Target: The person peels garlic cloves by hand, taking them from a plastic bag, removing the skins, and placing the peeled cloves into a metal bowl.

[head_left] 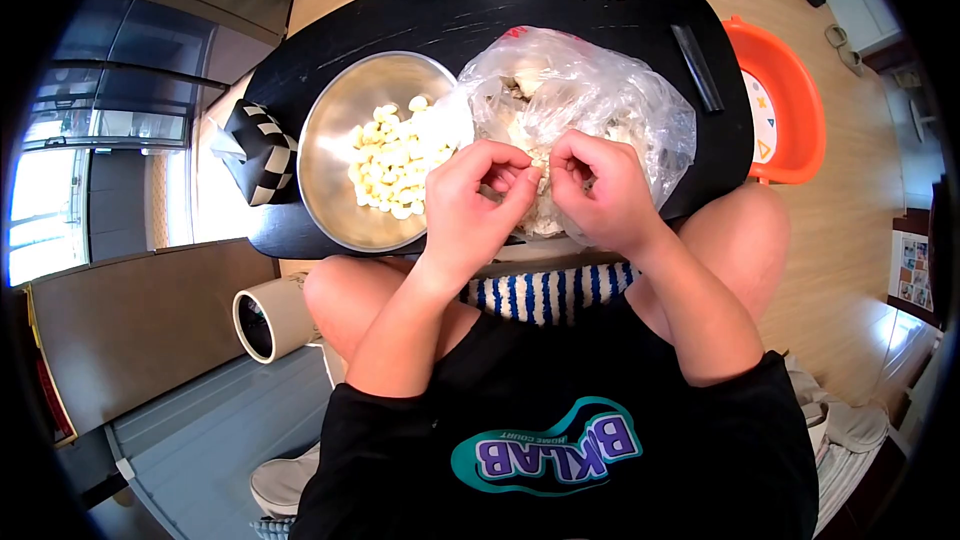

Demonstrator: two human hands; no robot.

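Note:
My left hand [480, 205] and my right hand [605, 185] meet fingertip to fingertip over an open clear plastic bag [655, 105]. Both are closed in a pinch on what looks like a small pale garlic clove, mostly hidden by the fingers. Inside the bag lie whitish garlic pieces and papery skins [540, 215]. Left of the bag, a wide steel bowl [325, 145] holds many peeled garlic cloves [395, 160], heaped toward its right side. The bag's left edge overlaps the bowl's rim.
Everything stands on a low black table [420, 15] in front of my crossed legs. A black bar-shaped object [697, 68] lies at its right. A checkered tissue box [262, 153] is at the left edge. On the floor are an orange tub [790, 70] and a beige bin [285, 315].

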